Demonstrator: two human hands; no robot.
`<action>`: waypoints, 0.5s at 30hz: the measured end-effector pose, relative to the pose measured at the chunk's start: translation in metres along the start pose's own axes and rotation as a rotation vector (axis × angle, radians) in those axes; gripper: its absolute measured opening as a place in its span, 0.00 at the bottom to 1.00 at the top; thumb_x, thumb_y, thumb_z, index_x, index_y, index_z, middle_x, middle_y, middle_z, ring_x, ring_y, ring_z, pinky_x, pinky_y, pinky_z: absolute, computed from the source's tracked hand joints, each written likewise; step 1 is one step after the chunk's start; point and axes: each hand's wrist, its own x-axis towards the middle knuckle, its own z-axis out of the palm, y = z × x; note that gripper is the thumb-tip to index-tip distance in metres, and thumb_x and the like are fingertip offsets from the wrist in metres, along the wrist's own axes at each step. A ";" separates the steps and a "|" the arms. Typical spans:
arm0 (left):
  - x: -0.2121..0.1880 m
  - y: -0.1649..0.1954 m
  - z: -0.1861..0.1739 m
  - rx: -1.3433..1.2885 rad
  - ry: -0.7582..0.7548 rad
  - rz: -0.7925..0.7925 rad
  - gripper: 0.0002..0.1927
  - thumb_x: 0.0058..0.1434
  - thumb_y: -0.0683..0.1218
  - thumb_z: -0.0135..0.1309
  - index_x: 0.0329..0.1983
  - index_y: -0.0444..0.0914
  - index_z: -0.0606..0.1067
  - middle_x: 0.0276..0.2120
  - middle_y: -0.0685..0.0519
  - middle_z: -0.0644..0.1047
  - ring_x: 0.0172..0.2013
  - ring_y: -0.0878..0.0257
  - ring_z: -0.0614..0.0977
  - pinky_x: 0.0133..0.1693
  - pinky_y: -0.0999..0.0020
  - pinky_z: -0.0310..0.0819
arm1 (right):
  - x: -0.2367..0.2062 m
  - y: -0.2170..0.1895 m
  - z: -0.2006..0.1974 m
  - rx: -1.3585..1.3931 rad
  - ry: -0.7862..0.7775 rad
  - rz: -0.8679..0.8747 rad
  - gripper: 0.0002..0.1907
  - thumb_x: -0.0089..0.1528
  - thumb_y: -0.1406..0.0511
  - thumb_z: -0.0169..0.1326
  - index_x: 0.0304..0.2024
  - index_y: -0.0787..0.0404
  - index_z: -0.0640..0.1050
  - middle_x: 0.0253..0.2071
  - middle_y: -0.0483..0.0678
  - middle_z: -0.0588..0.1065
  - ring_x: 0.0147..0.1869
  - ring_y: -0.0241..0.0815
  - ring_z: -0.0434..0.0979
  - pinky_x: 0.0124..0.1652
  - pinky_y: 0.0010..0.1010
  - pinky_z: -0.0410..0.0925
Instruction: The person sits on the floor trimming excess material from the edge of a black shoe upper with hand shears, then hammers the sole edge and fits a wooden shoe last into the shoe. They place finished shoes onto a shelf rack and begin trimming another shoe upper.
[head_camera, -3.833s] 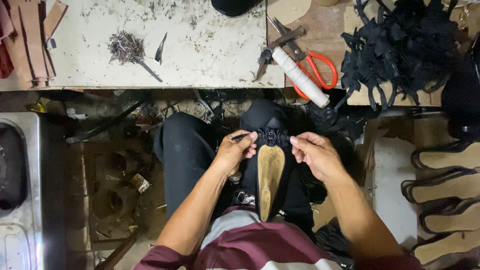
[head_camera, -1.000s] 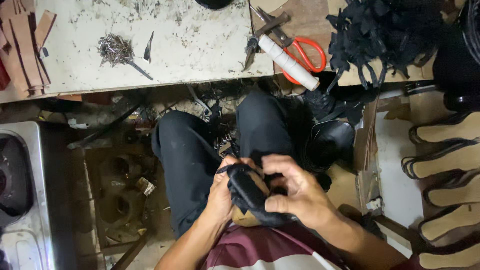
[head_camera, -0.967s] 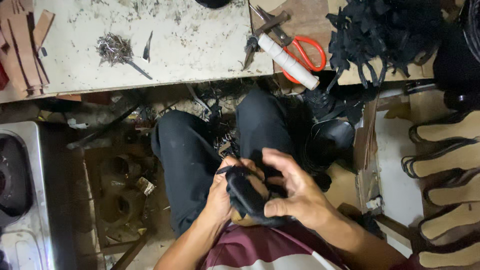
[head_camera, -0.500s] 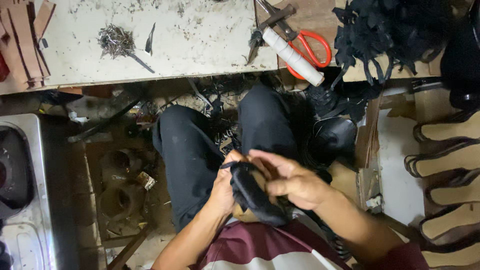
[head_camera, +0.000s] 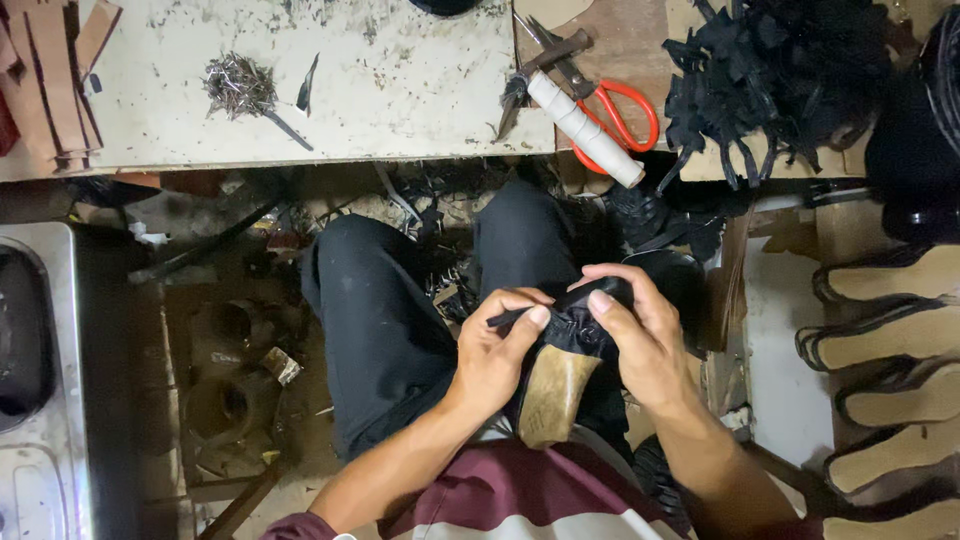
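Note:
Over my lap I hold a shoe last (head_camera: 553, 396), tan sole side up, with black upper material (head_camera: 572, 328) gathered over its far end. My left hand (head_camera: 493, 356) grips the last's left side and pinches a thin black tool or strap end at the upper's edge. My right hand (head_camera: 640, 335) closes over the far right of the upper, fingers pressing the black material down. My legs in black trousers (head_camera: 385, 320) are underneath.
A white bench (head_camera: 330, 80) ahead carries a pile of small nails (head_camera: 235, 82), a blade (head_camera: 306, 84), pincers (head_camera: 540, 60), a white roll (head_camera: 585, 130) and red-handled scissors (head_camera: 625, 110). Black straps (head_camera: 770, 80) are heaped at right; tan soles (head_camera: 890, 340) are stacked far right. A metal sink (head_camera: 40, 380) is left.
The last has turned so its tan sole faces up again. My right hand moved from wrapping the upper's side to pressing over its far end; the left hand keeps its grip.

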 end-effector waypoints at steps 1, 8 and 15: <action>0.002 0.000 0.000 0.007 -0.006 -0.023 0.04 0.67 0.40 0.55 0.39 0.33 0.76 0.45 0.50 0.81 0.45 0.67 0.78 0.52 0.70 0.71 | 0.001 0.005 0.000 0.048 0.017 -0.001 0.16 0.65 0.65 0.52 0.53 0.66 0.75 0.43 0.48 0.79 0.44 0.33 0.77 0.46 0.25 0.72; 0.006 0.000 -0.005 -0.025 -0.092 -0.058 0.04 0.67 0.40 0.56 0.37 0.33 0.77 0.41 0.52 0.81 0.43 0.67 0.78 0.49 0.70 0.72 | 0.000 0.032 0.003 0.169 0.109 -0.114 0.12 0.69 0.64 0.51 0.45 0.70 0.76 0.39 0.53 0.78 0.40 0.38 0.77 0.44 0.29 0.71; -0.012 0.024 -0.013 0.040 -0.448 0.058 0.17 0.58 0.39 0.67 0.47 0.35 0.73 0.63 0.48 0.70 0.66 0.62 0.69 0.67 0.65 0.59 | -0.011 0.023 0.003 0.626 -0.340 -0.432 0.24 0.72 0.50 0.49 0.43 0.67 0.74 0.38 0.56 0.74 0.42 0.49 0.76 0.47 0.42 0.71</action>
